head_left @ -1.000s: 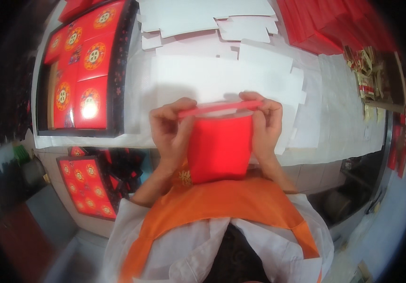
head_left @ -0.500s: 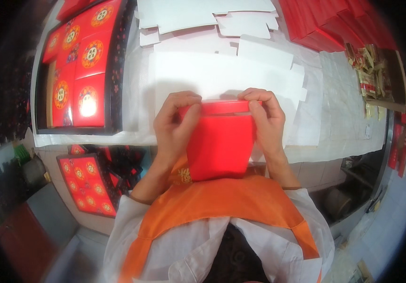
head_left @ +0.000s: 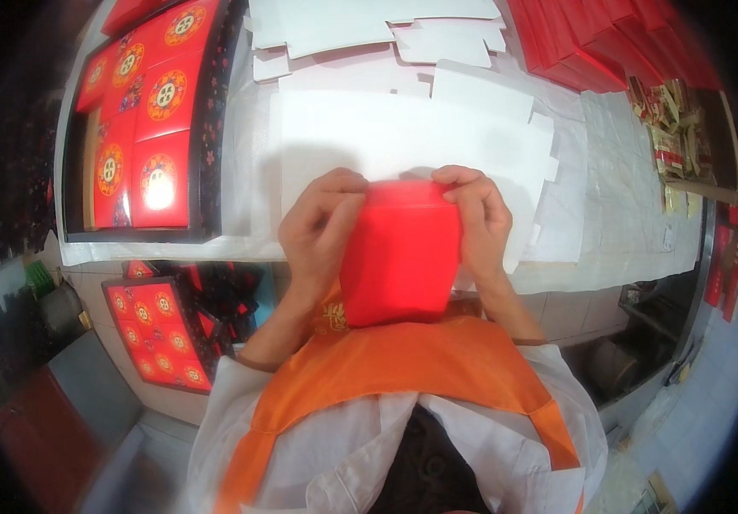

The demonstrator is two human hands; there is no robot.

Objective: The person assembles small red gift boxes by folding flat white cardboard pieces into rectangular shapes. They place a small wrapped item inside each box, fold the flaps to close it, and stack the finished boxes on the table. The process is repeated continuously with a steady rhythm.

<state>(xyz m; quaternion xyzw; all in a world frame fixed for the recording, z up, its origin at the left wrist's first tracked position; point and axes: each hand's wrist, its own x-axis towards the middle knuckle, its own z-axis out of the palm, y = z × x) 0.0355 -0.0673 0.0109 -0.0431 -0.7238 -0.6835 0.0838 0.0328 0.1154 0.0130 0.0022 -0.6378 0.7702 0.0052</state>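
Note:
A plain red cardboard box (head_left: 403, 257) stands between my hands, its lower end close to my orange apron. At the box's upper left corner, the thumb and fingers of my left hand (head_left: 322, 223) are pinched on the edge. My right hand (head_left: 480, 214) grips the upper right corner in the same way. The red flap (head_left: 405, 192) along the far end lies against the box, with only a thin seam showing. Beneath the hands lies a flat white cardboard blank (head_left: 369, 128). The box's underside is hidden.
At the left, a dark tray (head_left: 206, 171) holds several red boxes with round printed emblems (head_left: 159, 180). More white blanks (head_left: 326, 26) lie at the back. Red folded boxes (head_left: 575, 43) are stacked back right, beside a carton of small packets (head_left: 678, 137). Another red-box tray (head_left: 159, 334) sits lower left.
The gap under the flap at the box's far end has closed. My right hand has shifted slightly inward, with its fingertips now over the corner.

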